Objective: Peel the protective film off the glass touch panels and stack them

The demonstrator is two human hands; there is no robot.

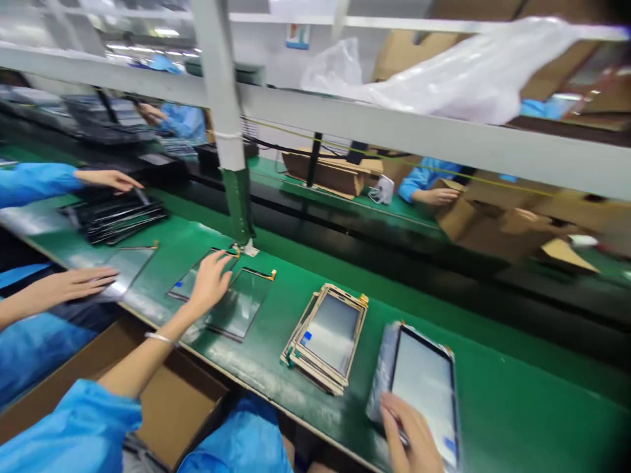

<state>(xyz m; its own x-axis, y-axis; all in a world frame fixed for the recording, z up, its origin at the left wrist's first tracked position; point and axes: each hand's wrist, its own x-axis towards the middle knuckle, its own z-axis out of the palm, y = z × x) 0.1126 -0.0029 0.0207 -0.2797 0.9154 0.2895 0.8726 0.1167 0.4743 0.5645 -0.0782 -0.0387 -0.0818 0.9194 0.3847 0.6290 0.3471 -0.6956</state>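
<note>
Green counter [522, 387], two hands on glass touch panels

Just beside the steel post [221, 85], the open left hand [210, 282] rests on one of two loose glass panels [240, 303]. Farther from the post lie a stack of card-framed panels [328, 335], then one filmed panel [424, 387] under the curled right hand [411, 433], which the picture's lower edge cuts off, its grip hard to make out. Two co-worker's hands [73, 282] reach in left of the post, near a black panel stack [116, 217].

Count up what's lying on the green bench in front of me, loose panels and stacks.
Loose glass panels: 4
Stack of cardboard-framed panels: 1
Stack of black panels: 1
Total: 6
</note>
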